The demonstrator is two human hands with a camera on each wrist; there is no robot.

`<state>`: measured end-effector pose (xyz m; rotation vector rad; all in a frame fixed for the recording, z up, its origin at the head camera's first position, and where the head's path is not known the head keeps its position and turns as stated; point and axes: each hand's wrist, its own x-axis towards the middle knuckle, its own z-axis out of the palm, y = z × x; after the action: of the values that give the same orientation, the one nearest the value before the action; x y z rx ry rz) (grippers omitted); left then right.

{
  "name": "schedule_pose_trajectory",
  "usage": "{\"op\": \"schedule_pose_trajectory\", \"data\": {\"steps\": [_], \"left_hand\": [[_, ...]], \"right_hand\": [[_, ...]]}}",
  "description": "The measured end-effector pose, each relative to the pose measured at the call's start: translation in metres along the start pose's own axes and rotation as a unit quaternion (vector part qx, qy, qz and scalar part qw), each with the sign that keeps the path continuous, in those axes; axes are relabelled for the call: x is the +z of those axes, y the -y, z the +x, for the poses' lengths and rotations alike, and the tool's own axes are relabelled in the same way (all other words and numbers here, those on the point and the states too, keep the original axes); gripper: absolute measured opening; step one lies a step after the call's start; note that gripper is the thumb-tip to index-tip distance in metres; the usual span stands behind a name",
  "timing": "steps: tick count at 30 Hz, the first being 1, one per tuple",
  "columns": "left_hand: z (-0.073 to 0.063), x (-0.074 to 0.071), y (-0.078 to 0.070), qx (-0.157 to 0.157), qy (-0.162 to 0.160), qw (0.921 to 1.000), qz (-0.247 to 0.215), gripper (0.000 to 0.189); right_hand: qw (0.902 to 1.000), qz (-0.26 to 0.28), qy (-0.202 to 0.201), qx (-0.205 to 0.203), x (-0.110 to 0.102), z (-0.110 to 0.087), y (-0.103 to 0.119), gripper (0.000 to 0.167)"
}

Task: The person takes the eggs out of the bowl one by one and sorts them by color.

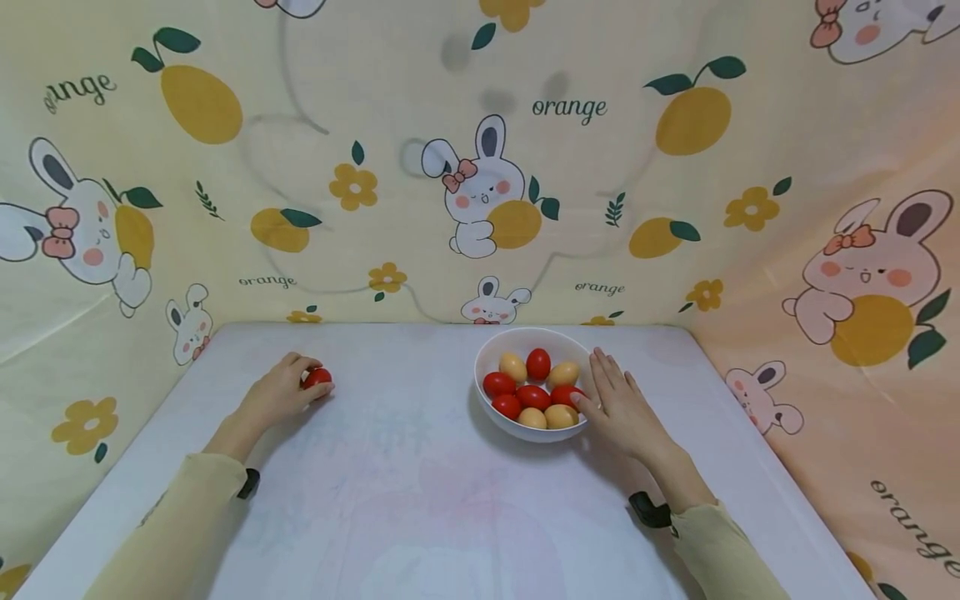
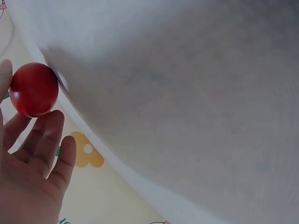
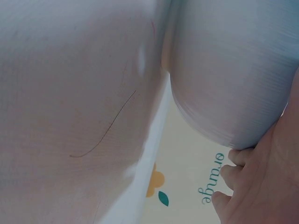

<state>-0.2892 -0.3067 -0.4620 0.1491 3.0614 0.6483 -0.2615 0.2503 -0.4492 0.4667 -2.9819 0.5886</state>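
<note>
At the left of the head view my left hand (image 1: 283, 390) pinches a red egg (image 1: 317, 378) between thumb and fingers, close to the tabletop. The left wrist view shows this red egg (image 2: 34, 89) against the fingertips; whether it touches the table I cannot tell. My right hand (image 1: 626, 410) holds the right side of a white bowl (image 1: 498, 419), its fingers along the outer wall and its thumb over the rim. Several red eggs (image 1: 533, 397) and several tan eggs (image 1: 532, 417) lie in the bowl. In the right wrist view the fingers (image 3: 232, 175) lie against the bowl's outer wall (image 3: 229, 79).
A white tabletop (image 1: 405, 483) lies under both hands, with bare surface between the left hand and the bowl. Behind and beside it hangs a cloth (image 1: 360, 100) printed with rabbits and oranges. A thin dark hair-like strand (image 3: 110, 128) shows in the right wrist view.
</note>
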Motion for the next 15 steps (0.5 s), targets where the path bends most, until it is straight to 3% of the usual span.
{"op": "schedule_pose_trajectory", "data": {"steps": [6,15], "left_hand": [[-0.0001,0.0013,0.0005,0.022,-0.016,0.9994,0.023,0.059],[0.0015,0.0004,-0.0093,0.073,-0.08,0.9936,0.033,0.05]], "right_hand": [[1.0,0.001,0.0,0.001,-0.0004,-0.0003,0.0004,0.088],[1.0,-0.002,-0.004,0.0,0.0014,0.0014,-0.0001,0.088]]}}
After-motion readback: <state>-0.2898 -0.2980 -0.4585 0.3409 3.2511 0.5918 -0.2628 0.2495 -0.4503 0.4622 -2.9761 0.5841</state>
